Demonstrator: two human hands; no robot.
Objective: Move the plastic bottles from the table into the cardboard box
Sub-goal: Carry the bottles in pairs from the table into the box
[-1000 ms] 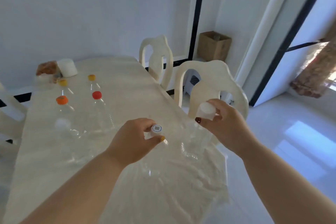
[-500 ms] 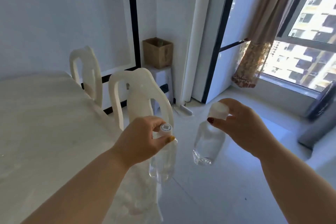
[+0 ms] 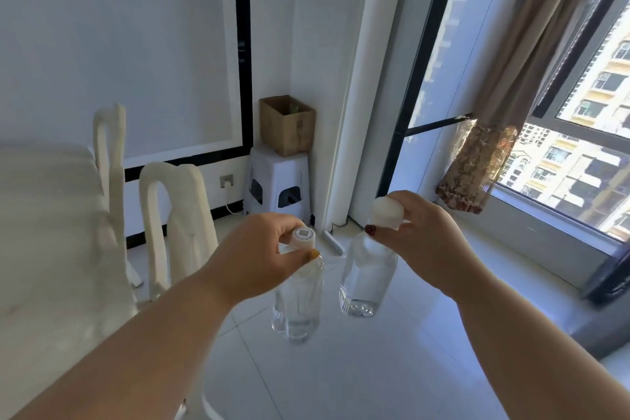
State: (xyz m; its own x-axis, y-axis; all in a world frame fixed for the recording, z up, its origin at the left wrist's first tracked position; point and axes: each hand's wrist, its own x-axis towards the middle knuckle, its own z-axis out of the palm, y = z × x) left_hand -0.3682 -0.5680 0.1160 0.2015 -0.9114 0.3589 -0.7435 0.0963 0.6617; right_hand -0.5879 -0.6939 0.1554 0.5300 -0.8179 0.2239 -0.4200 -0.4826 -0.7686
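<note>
A: Two clear plastic bottles, one per hand?

B: Yes. Left hand point(image 3: 254, 254) pinched shut around the cap of the left bottle point(image 3: 298, 300), thumb and fingers closed on the neck. Right hand point(image 3: 421, 242) clamped the same way on the cap of the right bottle point(image 3: 366, 278). Both hanging upright, held up over the tiled floor point(image 3: 341, 378), near each other but apart.

A: Any writing or labels?

B: A printed square pattern on the left bottle's white cap point(image 3: 303, 236), much like a scan code, too small to read. Plain white cap point(image 3: 387, 212) on the right one. No label readable on either clear body.

A: And the cardboard box?

B: Cardboard box point(image 3: 287, 124) open at the top, standing on a white plastic stool point(image 3: 278, 181) in the room's corner, well beyond the hands. Faint dark marks on its front face, not legible. Something greenish poking just above the rim; cannot tell what.

A: The table?

B: Table point(image 3: 44, 232) at the left edge of view, covered in pale cloth, its near right corner below the left forearm. Two cream chairs point(image 3: 177, 215) along its right edge. Both bottles clear of that edge, out over the floor.

A: Anything else?

B: Wall socket point(image 3: 226, 180) low on the wall beside the stool, a patterned curtain point(image 3: 484, 160) at the window.
</note>
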